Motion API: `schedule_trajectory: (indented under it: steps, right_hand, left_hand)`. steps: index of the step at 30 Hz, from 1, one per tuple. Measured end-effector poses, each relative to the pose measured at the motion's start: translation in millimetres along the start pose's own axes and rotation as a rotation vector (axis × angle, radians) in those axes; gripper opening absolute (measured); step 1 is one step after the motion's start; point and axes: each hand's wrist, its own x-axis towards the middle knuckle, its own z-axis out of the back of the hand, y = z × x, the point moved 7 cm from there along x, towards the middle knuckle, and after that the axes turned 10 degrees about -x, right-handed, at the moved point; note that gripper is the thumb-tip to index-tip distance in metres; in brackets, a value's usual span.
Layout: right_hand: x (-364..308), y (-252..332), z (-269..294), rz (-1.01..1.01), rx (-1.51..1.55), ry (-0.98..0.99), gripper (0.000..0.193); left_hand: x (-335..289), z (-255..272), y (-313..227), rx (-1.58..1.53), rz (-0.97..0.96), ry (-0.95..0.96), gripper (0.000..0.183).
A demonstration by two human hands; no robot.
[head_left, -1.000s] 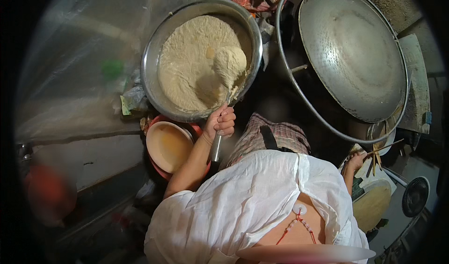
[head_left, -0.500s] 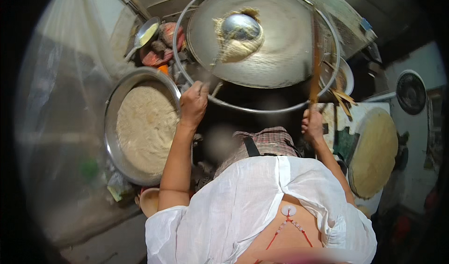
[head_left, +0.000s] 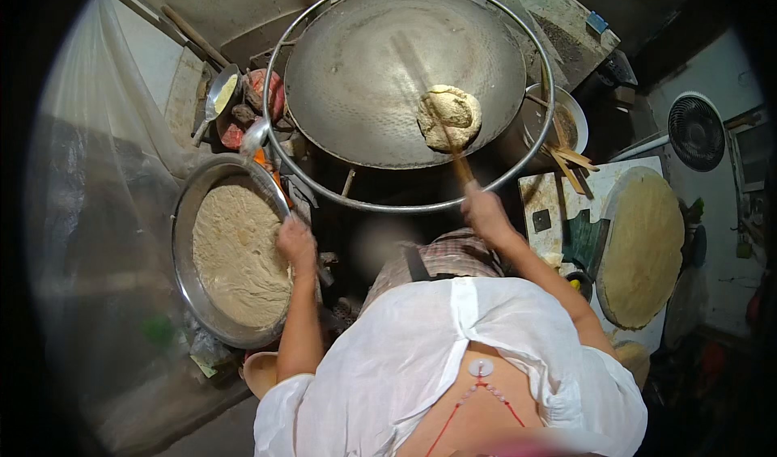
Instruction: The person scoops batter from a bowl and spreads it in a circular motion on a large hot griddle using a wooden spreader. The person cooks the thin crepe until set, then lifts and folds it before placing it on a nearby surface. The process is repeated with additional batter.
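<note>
My left hand, beside the large basin's right rim, is closed on a ladle. The ladle's metal bowl, blurred by motion, sits above the basin's upper rim. In the basin lies pale, wet batter. My right hand grips a long wooden scraper at the near edge of the round griddle. Its blurred blade reaches over the griddle and crosses a folded lump of dough near the griddle's near right side.
A metal ring surrounds the griddle. To the right, a large round flatbread lies on a white board. Thin wood strips and a bowl are near the ring. A small pan stands upper left; a fan is far right.
The ladle has left the dough and moved left toward the basin with my left hand. My right hand has swung the scraper leftward over the griddle. The dough is now bunched toward the near right.
</note>
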Motion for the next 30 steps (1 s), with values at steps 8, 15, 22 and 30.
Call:
schedule_trajectory:
  steps: [8,15,22,30]
  right_hand:
    - [74.0,-32.5,25.2,0.04,-0.388,-0.03,0.058]
    - [27.7,-31.1,-5.6,0.319,-0.533,-0.15,0.047]
    - [34.1,-4.9,22.0,-0.44,0.059,-0.176,0.059]
    - [74.2,-11.0,70.2,-0.425,-0.023,-0.155,0.066]
  left_hand:
    - [-16.7,156.2,5.1,1.235,0.303,0.0,0.034]
    - [90.1,-52.4,74.5,0.703,0.257,-0.004,0.055]
    - [60.9,-88.5,79.5,0.122,0.471,-0.463,0.057]
    - [97.0,-81.0,50.3,0.251,0.363,-0.267,0.057]
